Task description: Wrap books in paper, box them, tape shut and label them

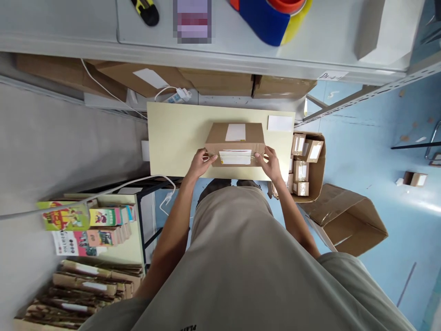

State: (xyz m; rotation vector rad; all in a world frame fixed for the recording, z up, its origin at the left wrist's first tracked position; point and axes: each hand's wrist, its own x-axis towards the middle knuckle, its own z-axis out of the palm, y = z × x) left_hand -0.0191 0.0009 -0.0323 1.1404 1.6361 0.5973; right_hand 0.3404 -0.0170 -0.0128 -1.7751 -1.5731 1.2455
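Observation:
A brown cardboard box (213, 134) with white labels on its top and front faces is at the near edge of the pale yellow table (175, 133). My left hand (200, 163) grips the box's left front corner, thumb on the front face. At the right front corner, my right hand (270, 163) holds it the same way, with the thumb pressed to the front. The fingers behind the corners are partly hidden. A white paper slip (279, 123) lies on the table's far right corner.
Right of the table stands an open carton (319, 177) of small labelled boxes, with another open carton (354, 223) nearby. Books (106, 218) and flattened cardboard (82, 285) are at left. A grey shelf (220, 55) spans the far side, and a white cable (120, 184) hangs at left.

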